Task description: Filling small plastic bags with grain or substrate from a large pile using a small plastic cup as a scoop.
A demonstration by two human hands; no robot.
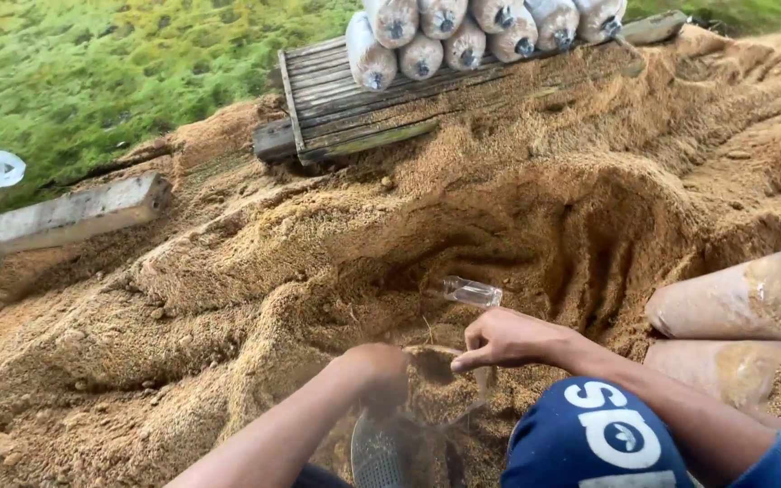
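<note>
Sawdust wall [535, 235] and filled bags [743, 307] hem the hollow; leftward lies open.

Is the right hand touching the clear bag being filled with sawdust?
Touching. The head view shows the right hand pinching the rim of the clear bag.

Just the one view here, a head-worn camera, so nothing overlaps with a second angle. It looks steeply down and forward over the wearer's own forearms and a blue-clad knee at the bottom edge, very close to them, so they fill the lower middle of the picture. It faces into a scooped hollow in the big tan sawdust heap [255, 271]. Farther out, toward the top edge, the view reaches a weathered grey slatted wooden pallet [354, 99] at the heap's far edge, and green grass [92, 72] fills the top left corner. The horizon never shows, everything's ground.
</note>
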